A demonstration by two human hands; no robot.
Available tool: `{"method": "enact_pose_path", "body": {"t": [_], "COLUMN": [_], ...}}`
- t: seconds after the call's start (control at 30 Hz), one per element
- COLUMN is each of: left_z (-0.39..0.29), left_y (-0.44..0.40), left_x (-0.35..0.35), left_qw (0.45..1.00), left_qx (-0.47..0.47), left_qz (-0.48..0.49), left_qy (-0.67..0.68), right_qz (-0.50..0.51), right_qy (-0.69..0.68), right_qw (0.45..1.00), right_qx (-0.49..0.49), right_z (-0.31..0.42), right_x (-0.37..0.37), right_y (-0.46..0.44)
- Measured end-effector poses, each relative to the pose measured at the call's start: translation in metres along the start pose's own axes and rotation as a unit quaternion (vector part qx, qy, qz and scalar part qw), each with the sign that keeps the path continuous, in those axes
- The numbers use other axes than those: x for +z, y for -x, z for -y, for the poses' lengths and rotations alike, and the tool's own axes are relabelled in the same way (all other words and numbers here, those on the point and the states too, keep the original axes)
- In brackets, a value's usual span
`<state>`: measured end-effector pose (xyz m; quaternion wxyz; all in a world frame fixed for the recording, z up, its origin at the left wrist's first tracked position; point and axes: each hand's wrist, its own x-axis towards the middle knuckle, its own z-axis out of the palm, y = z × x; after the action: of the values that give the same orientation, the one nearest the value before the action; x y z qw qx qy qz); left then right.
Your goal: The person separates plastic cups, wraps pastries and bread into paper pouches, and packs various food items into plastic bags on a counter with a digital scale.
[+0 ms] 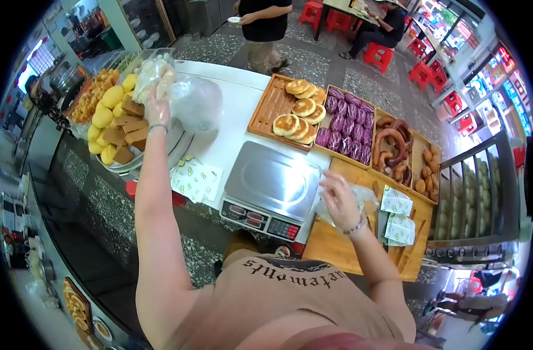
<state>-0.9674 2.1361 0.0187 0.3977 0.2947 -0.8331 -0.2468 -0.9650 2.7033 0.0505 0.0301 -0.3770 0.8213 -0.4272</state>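
Seemingly empty, the right hand (pixel 340 197) is half-opened. Plastic (pixel 151 76) is touched by the left (pixel 158 109), grip unclear, near the bench's (pixel 243 81) far-left corner.

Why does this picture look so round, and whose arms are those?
There's no robot here, just a person with bare hands. Their camera sits on their head, looking forward and down, so you see their own arms. A very wide lens probably makes everything look curved. On and around the white counter are a silver scale, yellow buns, flat golden cakes and purple buns. The left hand touches clear plastic bags; I can't tell how firmly. The right hand is loosely open beside the scale, near another clear bag.
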Motion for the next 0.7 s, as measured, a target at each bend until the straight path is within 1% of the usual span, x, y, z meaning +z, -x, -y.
{"method": "enact_pose_path", "body": {"t": [0.03,0.07,0.13,0.17,0.2,0.23,0.27,0.3,0.33,0.37,0.4,0.43,0.47,0.5,0.53,0.57,0.6,0.63,0.67,0.7], "left_z": [0.033,0.032,0.035,0.064,0.105,0.137,0.131,0.092,0.066,0.065,0.069,0.075,0.076,0.073,0.063,0.058,0.062,0.064,0.069,0.078], "left_y": [-0.006,-0.005,0.011,0.008,0.005,-0.005,-0.014,-0.023,-0.027,-0.035,-0.041,-0.042,-0.048,-0.056,-0.06,-0.06,-0.052,-0.05,-0.049,-0.04], "left_x": [0.011,0.01,0.006,0.021,0.051,0.065,0.059,0.055,0.053,0.054,0.055,0.054,0.054,0.052,0.042,0.034,0.032,0.033,0.034,0.034], "left_qw": [0.999,0.999,0.978,0.978,0.994,0.98,0.979,0.949,0.797,0.796,0.892,0.953,0.947,0.938,0.931,0.922,0.92,0.872,0.812,0.81], "left_qx": [-0.023,-0.021,-0.115,-0.117,0.04,0.199,0.203,-0.01,-0.228,-0.233,-0.156,-0.076,-0.055,-0.038,-0.029,-0.022,-0.045,-0.099,-0.147,-0.158], "left_qz": [0.024,0.022,0.165,0.165,0.089,0.012,0.017,-0.001,-0.013,-0.012,0.056,0.128,0.149,0.169,0.183,0.198,0.208,0.2,0.184,0.185], "left_qy": [0.035,0.038,0.052,0.052,0.042,0.03,0.028,0.315,0.56,0.558,0.42,0.264,0.281,0.299,0.316,0.333,0.329,0.435,0.535,0.533], "right_qz": [0.004,0.01,-0.022,-0.019,-0.018,-0.018,-0.02,-0.027,-0.046,-0.061,-0.056,-0.083,-0.108,-0.095,-0.006,0.088,0.041,-0.01,-0.058,-0.106], "right_qy": [-0.025,-0.048,0.028,0.027,0.025,0.033,0.039,0.041,0.053,0.063,0.062,0.108,0.154,0.15,0.214,0.273,0.226,0.181,0.153,0.125], "right_qw": [1.0,0.999,0.989,0.985,0.98,0.975,0.971,0.97,0.967,0.964,0.966,0.963,0.957,0.961,0.96,0.947,0.959,0.964,0.968,0.969], "right_qx": [0.001,-0.001,-0.144,-0.171,-0.199,-0.218,-0.234,-0.237,-0.244,-0.249,-0.245,-0.234,-0.221,-0.212,-0.179,-0.144,-0.167,-0.193,-0.19,-0.183], "right_z": [0.013,0.027,0.044,0.059,0.073,0.082,0.092,0.102,0.11,0.114,0.113,0.109,0.106,0.102,0.093,0.082,0.07,0.061,0.057,0.053], "right_x": [0.005,0.012,0.038,0.054,0.073,0.098,0.123,0.148,0.175,0.202,0.227,0.254,0.275,0.289,0.3,0.311,0.32,0.323,0.323,0.322], "right_y": [-0.018,-0.043,-0.1,-0.129,-0.159,-0.189,-0.218,-0.255,-0.286,-0.314,-0.34,-0.361,-0.379,-0.393,-0.401,-0.403,-0.406,-0.411,-0.416,-0.417]}}
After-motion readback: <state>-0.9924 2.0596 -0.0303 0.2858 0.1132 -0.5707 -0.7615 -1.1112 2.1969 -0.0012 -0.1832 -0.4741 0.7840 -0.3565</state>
